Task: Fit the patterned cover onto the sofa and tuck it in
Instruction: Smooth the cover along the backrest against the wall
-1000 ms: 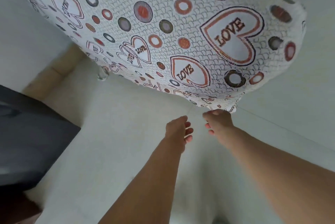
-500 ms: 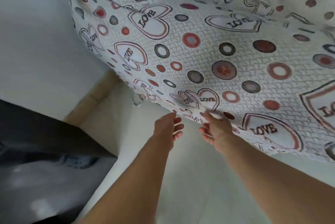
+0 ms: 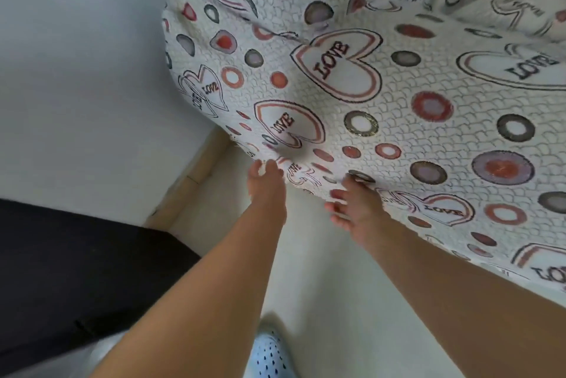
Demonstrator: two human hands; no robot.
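While both bare arms reach down, left hand (image 3: pixel 266 177) seemingly pinching the lower hem of the white quilted cover with hearts and circles (image 3: pixel 382 95), right hand (image 3: pixel 356 203) fingers spread touching it, cover draped over the sofa, pale floor (image 3: pixel 321 285) below, white wall (image 3: pixel 85 71) left.
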